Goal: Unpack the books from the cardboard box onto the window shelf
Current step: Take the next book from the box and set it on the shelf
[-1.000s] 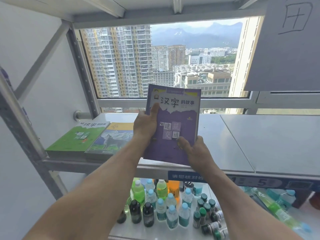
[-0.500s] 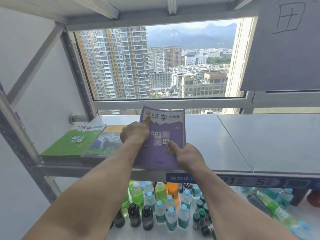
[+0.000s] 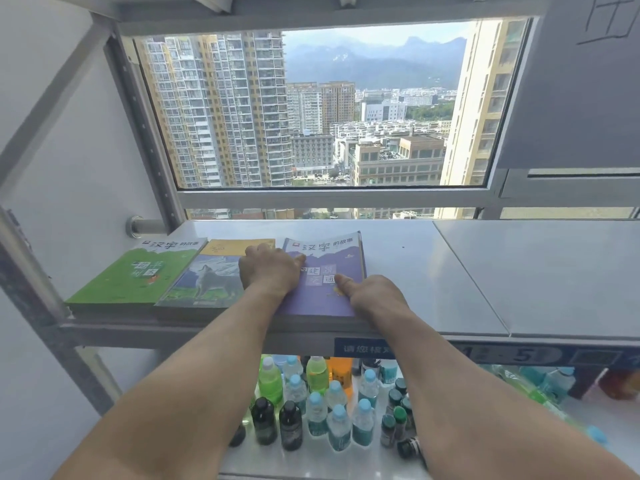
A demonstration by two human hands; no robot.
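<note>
**Third book laid flat into the row on the window shelf**

A thin purple paperback book (image 3: pixel 325 275) with white Chinese lettering lies face up on the grey metal window shelf (image 3: pixel 450 271), its near edge roughly flush with the shelf's front lip. It sits just beside a paperback with a yellow top band and a wolf picture (image 3: pixel 211 275), which in turn lies next to a green paperback (image 3: pixel 138 271) at the left end. The three make a side-by-side row, titles toward the window, so each cover can be read from where the person stands; the open stretch of shelf to the right leaves room for more.

The left hand (image 3: pixel 272 271) lies knuckles up over the seam between the wolf book and the purple one, fingers (image 3: pixel 298 259) curled loosely and pressing on the purple cover, apparently to hold the book against its neighbour. The right hand (image 3: pixel 374 296) rests at the book's near right corner, thumb on the cover and the remaining fingers hidden, so I cannot tell whether they grip the edge; it looks placed to square the book up. Neither hand lifts anything.

The cardboard box is out of view. Below the shelf stand many plastic drink bottles (image 3: pixel 322 403), which play no part here.
</note>
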